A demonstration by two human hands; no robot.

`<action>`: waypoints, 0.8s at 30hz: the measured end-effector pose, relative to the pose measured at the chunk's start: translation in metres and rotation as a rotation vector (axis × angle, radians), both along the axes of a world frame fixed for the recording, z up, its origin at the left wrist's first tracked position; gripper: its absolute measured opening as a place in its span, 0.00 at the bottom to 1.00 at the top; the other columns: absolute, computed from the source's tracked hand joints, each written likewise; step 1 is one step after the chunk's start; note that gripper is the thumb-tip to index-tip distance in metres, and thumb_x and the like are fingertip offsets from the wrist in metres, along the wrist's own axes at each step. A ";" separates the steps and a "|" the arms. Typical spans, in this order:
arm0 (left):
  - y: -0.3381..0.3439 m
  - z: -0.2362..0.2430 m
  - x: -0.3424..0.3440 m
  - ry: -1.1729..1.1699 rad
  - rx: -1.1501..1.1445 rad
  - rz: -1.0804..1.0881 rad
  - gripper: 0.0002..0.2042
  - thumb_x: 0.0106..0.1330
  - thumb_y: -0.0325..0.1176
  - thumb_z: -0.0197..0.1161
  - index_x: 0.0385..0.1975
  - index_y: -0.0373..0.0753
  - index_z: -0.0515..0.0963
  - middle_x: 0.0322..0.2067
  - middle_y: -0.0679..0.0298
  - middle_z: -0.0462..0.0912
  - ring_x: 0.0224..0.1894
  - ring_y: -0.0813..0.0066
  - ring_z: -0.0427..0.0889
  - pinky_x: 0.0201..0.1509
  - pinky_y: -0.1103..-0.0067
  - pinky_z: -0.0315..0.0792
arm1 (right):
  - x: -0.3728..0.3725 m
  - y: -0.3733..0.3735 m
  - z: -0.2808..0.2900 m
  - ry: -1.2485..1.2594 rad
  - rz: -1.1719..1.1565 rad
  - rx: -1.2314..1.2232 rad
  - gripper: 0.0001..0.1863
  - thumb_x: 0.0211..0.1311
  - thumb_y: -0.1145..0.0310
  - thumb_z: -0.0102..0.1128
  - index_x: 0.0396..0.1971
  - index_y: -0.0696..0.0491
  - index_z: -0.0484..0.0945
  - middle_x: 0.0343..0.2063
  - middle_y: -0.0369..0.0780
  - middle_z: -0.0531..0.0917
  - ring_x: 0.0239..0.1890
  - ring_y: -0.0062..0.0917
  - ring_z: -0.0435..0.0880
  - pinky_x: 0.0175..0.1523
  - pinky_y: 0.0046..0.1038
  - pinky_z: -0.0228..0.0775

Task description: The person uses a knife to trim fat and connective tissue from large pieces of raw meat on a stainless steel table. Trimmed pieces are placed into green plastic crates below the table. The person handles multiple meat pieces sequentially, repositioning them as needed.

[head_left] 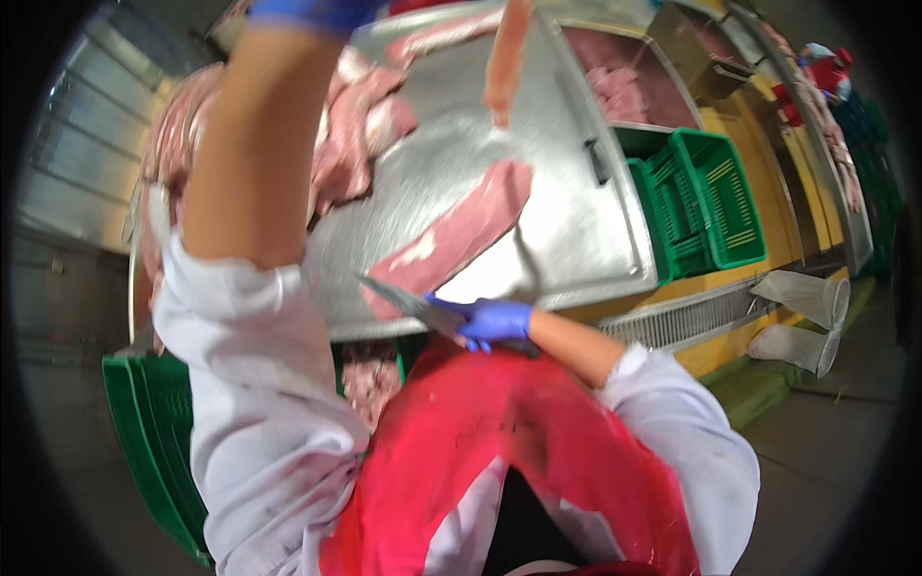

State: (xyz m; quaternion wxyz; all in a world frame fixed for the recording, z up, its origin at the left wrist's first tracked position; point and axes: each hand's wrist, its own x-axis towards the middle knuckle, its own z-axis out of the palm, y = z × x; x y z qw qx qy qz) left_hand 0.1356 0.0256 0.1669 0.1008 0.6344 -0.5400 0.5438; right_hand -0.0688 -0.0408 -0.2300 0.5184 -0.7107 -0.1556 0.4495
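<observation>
My right hand (495,322), in a blue glove, grips a knife (399,298) near the table's front edge. The blade points left, over the near end of a long pink piece of meat (461,226) on the metal table (567,226). High at the top edge is my left hand (317,12), blue-gloved, smeared and cut off, so its fingers do not show. A blurred strip of meat (509,62) extends down from the top edge, right of that hand; whether anything holds it is out of view. Another long piece (442,38) lies at the far side.
Heaped meat pieces (360,130) lie on the table's left, partly behind my left arm. Green crates stand right (715,197) and lower left (144,432). A metal bin (663,72) holds meat at far right. A person in red (826,72) is beyond. Meat trimmings (370,384) sit below the edge.
</observation>
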 end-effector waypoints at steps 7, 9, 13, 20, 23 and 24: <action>-0.036 -0.232 -0.046 0.918 0.001 0.034 0.06 0.61 0.30 0.65 0.25 0.39 0.75 0.24 0.53 0.76 0.28 0.49 0.78 0.35 0.58 0.71 | -0.117 -0.239 0.013 0.077 -0.399 0.039 0.44 0.71 0.72 0.50 0.81 0.38 0.40 0.28 0.40 0.83 0.22 0.22 0.82 0.30 0.23 0.80; -0.006 -0.344 -0.084 1.211 0.062 0.249 0.06 0.65 0.31 0.62 0.28 0.38 0.77 0.27 0.47 0.80 0.31 0.43 0.80 0.36 0.56 0.72 | -0.132 -0.268 -0.004 0.088 -0.543 0.186 0.44 0.72 0.75 0.51 0.81 0.39 0.41 0.28 0.41 0.82 0.26 0.21 0.83 0.32 0.21 0.79; 0.007 -0.518 -0.150 1.518 0.359 0.381 0.11 0.71 0.39 0.58 0.33 0.38 0.80 0.34 0.45 0.84 0.40 0.42 0.84 0.47 0.55 0.77 | -0.118 -0.292 -0.006 0.023 -0.572 -0.069 0.42 0.72 0.73 0.49 0.81 0.36 0.45 0.28 0.41 0.83 0.28 0.22 0.85 0.36 0.26 0.80; -0.006 -0.533 -0.177 1.650 0.230 0.487 0.13 0.72 0.40 0.57 0.32 0.36 0.78 0.34 0.42 0.83 0.37 0.37 0.81 0.42 0.53 0.74 | -0.062 -0.281 -0.045 -0.324 -0.112 -0.506 0.41 0.69 0.60 0.52 0.80 0.33 0.47 0.31 0.55 0.86 0.34 0.49 0.87 0.46 0.46 0.77; -0.010 -0.525 -0.177 1.655 0.131 0.536 0.14 0.70 0.42 0.59 0.30 0.37 0.78 0.30 0.44 0.84 0.34 0.40 0.83 0.41 0.53 0.76 | -0.054 -0.278 -0.028 -0.293 -0.010 -0.511 0.41 0.67 0.64 0.51 0.79 0.32 0.50 0.29 0.52 0.86 0.32 0.46 0.88 0.45 0.44 0.78; -0.008 -0.525 -0.183 1.672 0.126 0.557 0.13 0.70 0.41 0.60 0.31 0.38 0.79 0.30 0.45 0.84 0.34 0.41 0.83 0.40 0.54 0.76 | -0.054 -0.276 -0.023 -0.265 0.027 -0.526 0.41 0.67 0.65 0.51 0.79 0.31 0.50 0.29 0.53 0.86 0.32 0.47 0.88 0.45 0.44 0.78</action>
